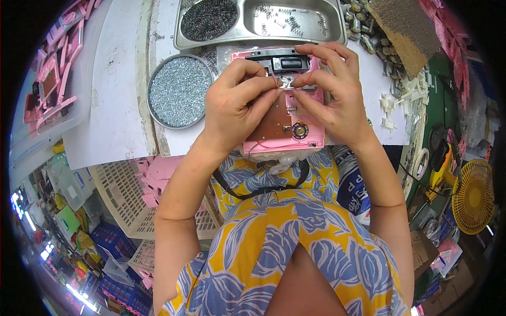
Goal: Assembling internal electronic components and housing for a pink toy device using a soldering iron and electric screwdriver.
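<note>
Strip lights (80,297) glow beyond the white table (121,79)

Seen from the wearer's own head, a wide fisheye lens, the left of a side-by-side pair, looks steeply down over patterned clothing (274,231) at 6 o'clock and out across a white tabletop (121,105) toward 12 o'clock. The left hand (232,102) and right hand (337,100) work near the lens, just 12 o'clock of centre, with a metal tray (240,39) farther out. Edges bend toward the dark rim, past a yellow fan (473,197) between 3 and 4 o'clock.
</note>
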A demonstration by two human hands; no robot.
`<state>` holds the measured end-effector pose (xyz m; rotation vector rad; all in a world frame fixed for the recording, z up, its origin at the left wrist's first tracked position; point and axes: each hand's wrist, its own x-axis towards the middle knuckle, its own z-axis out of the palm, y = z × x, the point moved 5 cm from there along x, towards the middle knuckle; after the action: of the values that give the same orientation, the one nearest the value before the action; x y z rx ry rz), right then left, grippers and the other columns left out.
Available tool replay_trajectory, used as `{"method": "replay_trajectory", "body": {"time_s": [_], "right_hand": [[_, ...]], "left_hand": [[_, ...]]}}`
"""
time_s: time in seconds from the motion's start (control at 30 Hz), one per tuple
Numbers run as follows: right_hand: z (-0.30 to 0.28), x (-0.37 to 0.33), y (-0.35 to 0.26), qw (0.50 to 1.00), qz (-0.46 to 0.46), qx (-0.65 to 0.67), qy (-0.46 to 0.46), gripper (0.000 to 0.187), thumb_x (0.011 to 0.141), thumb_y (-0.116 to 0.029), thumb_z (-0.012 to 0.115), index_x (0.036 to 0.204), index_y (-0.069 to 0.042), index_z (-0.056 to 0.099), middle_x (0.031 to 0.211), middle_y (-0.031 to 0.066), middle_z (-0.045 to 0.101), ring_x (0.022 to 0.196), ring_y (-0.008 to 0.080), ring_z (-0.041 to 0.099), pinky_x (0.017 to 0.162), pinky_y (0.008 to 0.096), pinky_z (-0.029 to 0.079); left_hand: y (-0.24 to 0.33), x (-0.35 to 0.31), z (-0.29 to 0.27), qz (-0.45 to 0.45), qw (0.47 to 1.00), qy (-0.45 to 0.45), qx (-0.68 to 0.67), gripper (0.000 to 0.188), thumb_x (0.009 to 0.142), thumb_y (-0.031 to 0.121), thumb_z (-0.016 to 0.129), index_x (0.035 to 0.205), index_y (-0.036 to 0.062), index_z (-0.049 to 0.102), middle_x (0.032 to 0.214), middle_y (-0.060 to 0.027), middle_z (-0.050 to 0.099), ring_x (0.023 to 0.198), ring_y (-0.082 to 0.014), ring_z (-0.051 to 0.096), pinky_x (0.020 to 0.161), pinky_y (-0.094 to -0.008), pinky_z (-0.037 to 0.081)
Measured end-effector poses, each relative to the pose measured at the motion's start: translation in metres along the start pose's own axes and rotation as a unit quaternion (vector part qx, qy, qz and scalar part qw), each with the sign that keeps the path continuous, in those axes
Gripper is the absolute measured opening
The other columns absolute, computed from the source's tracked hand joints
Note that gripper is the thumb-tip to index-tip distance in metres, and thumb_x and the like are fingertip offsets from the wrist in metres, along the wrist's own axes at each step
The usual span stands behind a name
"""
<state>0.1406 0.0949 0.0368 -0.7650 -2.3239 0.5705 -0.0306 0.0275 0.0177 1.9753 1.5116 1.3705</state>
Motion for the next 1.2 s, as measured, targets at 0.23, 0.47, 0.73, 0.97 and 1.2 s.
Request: {"method": "replay_trajectory", "body": {"time_s": [0.23,0.47,0.73,0.97,1.2], "right_hand": [[0.014,0.009,-0.008,0.999,-0.032,-0.012,-0.008,0.013,0.070,-0.010,0.079,0.081,-0.010,0.072,0.127,0.0049,0.064,0.123,0.0357,0.045,0.103,0.0446,0.041],[0.011,0.007,0.000,0.999,-0.018,-0.021,-0.021,0.012,0.071,-0.009,0.079,0.079,-0.009,0.071,0.126,0.0033,0.065,0.123,0.0347,0.046,0.102,0.0431,0.043],[0.011,0.003,-0.001,0.999,-0.041,-0.029,0.020,0.013,0.069,-0.009,0.079,0.080,-0.009,0.072,0.124,0.0034,0.067,0.118,0.0336,0.050,0.097,0.0416,0.047],[0.009,0.012,-0.019,0.996,-0.071,-0.041,0.039,0.018,0.069,-0.011,0.081,0.086,-0.012,0.075,0.114,0.0034,0.069,0.111,0.0311,0.054,0.090,0.0402,0.049],[-0.004,-0.007,-0.004,0.992,0.042,0.122,-0.011,0.016,0.074,-0.011,0.082,0.090,-0.011,0.077,0.086,0.0024,0.071,0.074,0.0228,0.063,0.069,0.0349,0.051]], "left_hand": [[0.008,-0.004,-0.008,0.037,0.996,0.012,0.078,0.016,0.075,0.010,0.081,0.088,0.0069,0.072,0.089,-0.0062,0.064,0.077,-0.0228,0.062,0.068,-0.0345,0.047],[0.006,-0.015,-0.013,0.024,0.995,-0.001,0.093,0.017,0.075,0.008,0.079,0.086,0.0079,0.067,0.088,-0.0052,0.063,0.077,-0.0235,0.060,0.071,-0.0354,0.043],[0.010,-0.031,-0.016,-0.046,0.984,0.011,0.171,0.016,0.074,0.004,0.076,0.085,0.0063,0.064,0.088,-0.0089,0.060,0.086,-0.0280,0.058,0.079,-0.0371,0.041],[0.019,-0.033,-0.015,-0.104,0.960,0.101,0.239,0.029,0.076,0.004,0.075,0.102,0.0070,0.063,0.103,-0.0082,0.054,0.099,-0.0256,0.052,0.085,-0.0376,0.039],[0.043,-0.008,0.003,-0.194,0.964,0.005,-0.183,0.035,0.088,-0.002,0.063,0.122,-0.0026,0.061,0.105,-0.0152,0.063,0.065,-0.0146,0.060,0.057,-0.0295,0.049]]}}
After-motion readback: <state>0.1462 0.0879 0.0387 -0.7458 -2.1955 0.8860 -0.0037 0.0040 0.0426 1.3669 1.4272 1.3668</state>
